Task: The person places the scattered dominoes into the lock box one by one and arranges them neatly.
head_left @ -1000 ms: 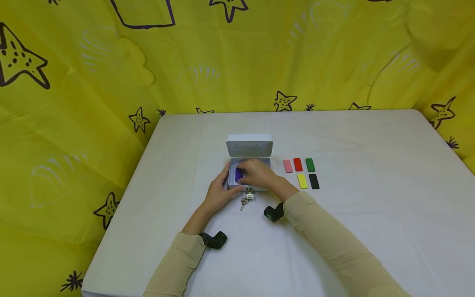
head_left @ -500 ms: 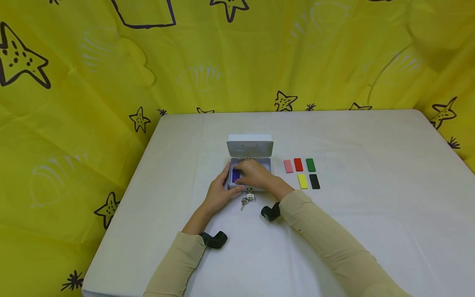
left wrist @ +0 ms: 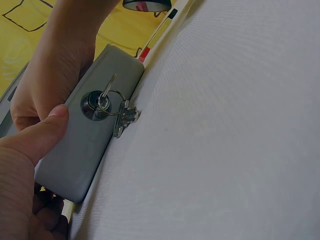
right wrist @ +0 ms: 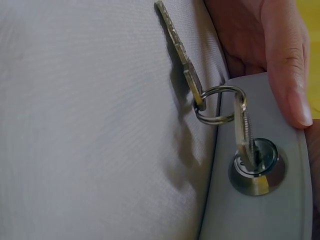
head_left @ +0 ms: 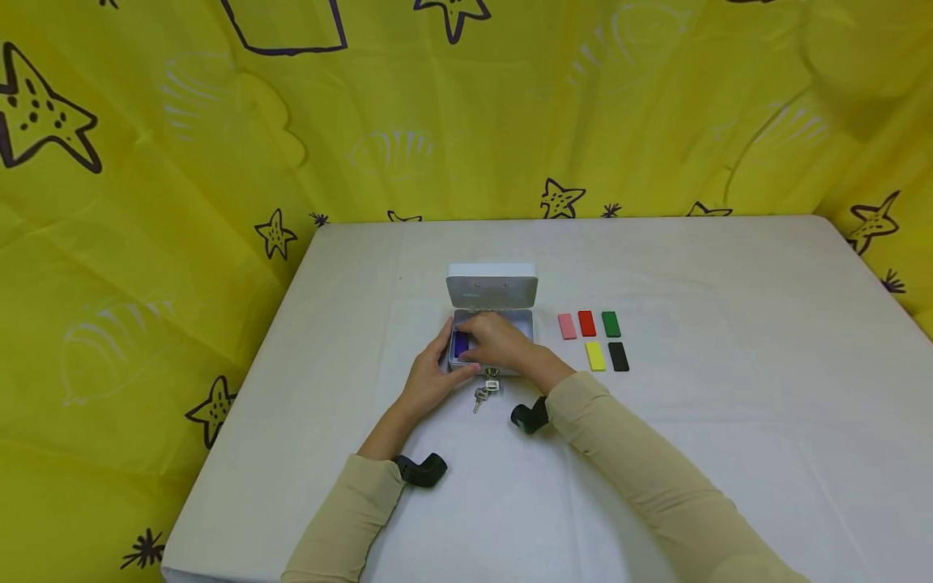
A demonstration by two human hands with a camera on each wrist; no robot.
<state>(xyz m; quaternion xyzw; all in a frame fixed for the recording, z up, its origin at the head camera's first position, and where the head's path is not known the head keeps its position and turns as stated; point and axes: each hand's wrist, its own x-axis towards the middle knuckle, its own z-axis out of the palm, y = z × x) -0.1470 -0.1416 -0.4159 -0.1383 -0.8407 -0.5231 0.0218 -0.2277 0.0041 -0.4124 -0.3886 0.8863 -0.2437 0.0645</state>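
Note:
In the head view, a small white metal cash box (head_left: 492,293) stands with its lid raised. My left hand (head_left: 426,380) grips its front left corner, the thumb lying on the front wall in the left wrist view. My right hand (head_left: 499,342) reaches inside and pinches a flat purple block (head_left: 462,346) at the left end of the box. The fingers partly cover that block. A key sits in the front lock (right wrist: 257,167), and a ring joins it to another key (right wrist: 179,47) hanging on the table side.
To the right of the box lie several flat blocks: pink (head_left: 567,326), red (head_left: 586,324), green (head_left: 611,324), yellow (head_left: 595,356) and black (head_left: 618,356). A white cloth covers the table (head_left: 729,340). Yellow patterned curtains (head_left: 474,105) hang behind and beside it.
My right hand has shifted slightly left inside the box, carrying the purple block toward the left wall. The left hand and the box have stayed in place.

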